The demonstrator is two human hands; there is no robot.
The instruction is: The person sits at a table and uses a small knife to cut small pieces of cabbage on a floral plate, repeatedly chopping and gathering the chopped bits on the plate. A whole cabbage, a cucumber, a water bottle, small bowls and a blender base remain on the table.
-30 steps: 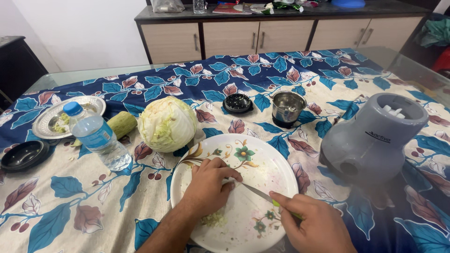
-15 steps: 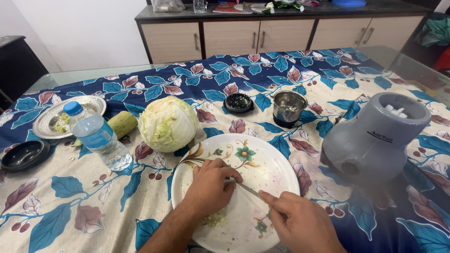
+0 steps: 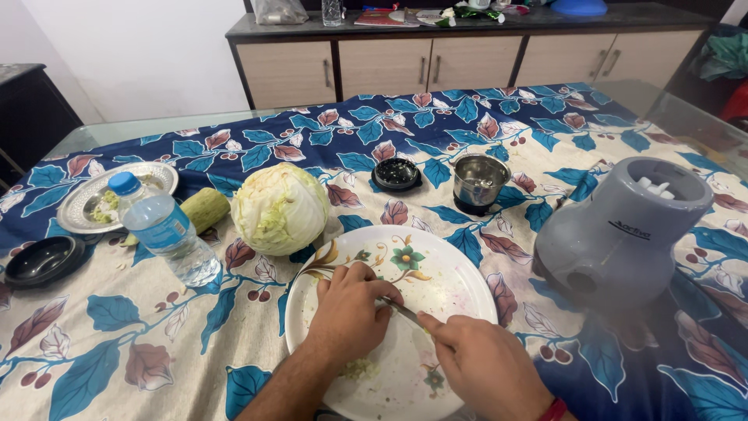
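Head view shows your left hand [image 3: 348, 312] curled, fingers pressed down on the plate [image 3: 436, 269], hiding whatever lies under them. Your right hand [image 3: 485, 370] grips a knife [image 3: 400, 310], its handle swallowed by the fist and the blade tip tucked beneath your left fingers. Cabbage [image 3: 280, 208] sits just behind the plate.

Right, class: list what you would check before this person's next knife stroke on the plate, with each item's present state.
1. Left hand steadies the food on the plate: ok.
2. Right hand has a firm grip on the knife: ok.
3. Left fingertips away from the blade: cannot tell.
4. Cabbage off the plate: ok.
5. Water bottle upright and capped: ok.
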